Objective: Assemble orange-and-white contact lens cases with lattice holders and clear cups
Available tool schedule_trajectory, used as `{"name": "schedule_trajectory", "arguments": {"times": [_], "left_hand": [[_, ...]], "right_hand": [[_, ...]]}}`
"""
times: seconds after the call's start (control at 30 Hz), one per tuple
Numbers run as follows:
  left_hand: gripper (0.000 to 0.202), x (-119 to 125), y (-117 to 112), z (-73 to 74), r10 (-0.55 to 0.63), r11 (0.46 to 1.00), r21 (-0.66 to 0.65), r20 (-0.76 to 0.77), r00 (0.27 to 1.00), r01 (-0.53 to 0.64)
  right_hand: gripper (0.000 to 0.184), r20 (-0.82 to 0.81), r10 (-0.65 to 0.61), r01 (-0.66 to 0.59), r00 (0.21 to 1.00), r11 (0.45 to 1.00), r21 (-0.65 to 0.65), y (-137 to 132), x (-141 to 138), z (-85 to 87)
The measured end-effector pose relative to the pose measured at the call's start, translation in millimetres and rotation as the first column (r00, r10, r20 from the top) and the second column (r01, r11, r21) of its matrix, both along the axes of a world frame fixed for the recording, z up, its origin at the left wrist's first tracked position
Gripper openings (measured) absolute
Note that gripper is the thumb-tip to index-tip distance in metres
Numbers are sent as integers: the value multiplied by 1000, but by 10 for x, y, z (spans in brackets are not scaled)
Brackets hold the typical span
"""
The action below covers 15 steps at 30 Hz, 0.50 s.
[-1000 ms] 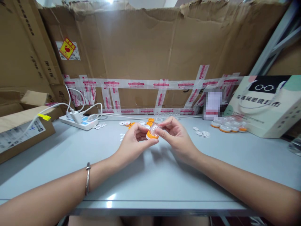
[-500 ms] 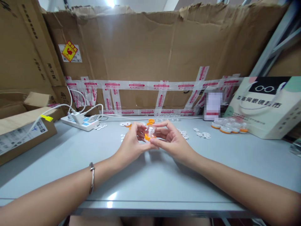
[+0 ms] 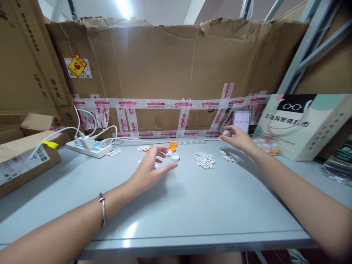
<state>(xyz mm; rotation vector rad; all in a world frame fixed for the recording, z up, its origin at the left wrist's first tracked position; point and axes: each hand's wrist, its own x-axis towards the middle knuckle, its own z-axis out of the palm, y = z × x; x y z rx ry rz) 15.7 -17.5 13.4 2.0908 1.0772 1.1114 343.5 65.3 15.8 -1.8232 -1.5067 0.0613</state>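
Observation:
My left hand (image 3: pixel 150 167) hovers open over the grey table (image 3: pixel 176 205), fingers spread, with nothing in it. Just beyond its fingertips lie white and orange round caps (image 3: pixel 172 147). My right hand (image 3: pixel 237 137) is stretched far to the right, its fingers pinched on a small clear container with an orange cap (image 3: pixel 224 134), close to the row of finished orange-capped containers (image 3: pixel 271 148). A heap of small white discs (image 3: pixel 205 160) lies between my two hands.
A taped cardboard wall (image 3: pixel 176 80) closes the back. A white power strip with cables (image 3: pixel 89 146) and a cardboard box (image 3: pixel 24 157) stand at the left. A printed paper bag (image 3: pixel 302 124) leans at the right, with a plastic packet (image 3: pixel 338 165) beside it.
My hands were together on the small container in front of me. Now they have parted: the right hand carried it out to the far right, the left hand let go and opened.

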Motion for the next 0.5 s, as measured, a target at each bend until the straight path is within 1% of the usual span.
{"name": "schedule_trajectory", "arguments": {"times": [0.07,0.2,0.27,0.33,0.4,0.5], "left_hand": [[33,-8,2,0,-10,1000,4,-16,1000,10],[31,-14,-2,-15,-35,999,17,-36,999,35],[28,-23,4,-15,-44,997,55,-39,998,46],[25,-46,31,5,-36,990,134,-10,999,37],[21,-91,90,49,-5,971,238,65,998,-10],[19,-209,232,152,85,924,354,179,980,-145]], "right_hand": [[36,63,-50,54,997,996,-70,59,150,-74],[34,214,-108,151,971,969,-198,133,267,-209],[31,287,-123,196,950,951,-241,161,304,-247],[30,358,-136,237,924,937,-255,177,336,-261],[32,422,-155,275,893,931,-241,174,354,-258],[38,487,-191,319,852,927,-195,143,345,-247]]}}
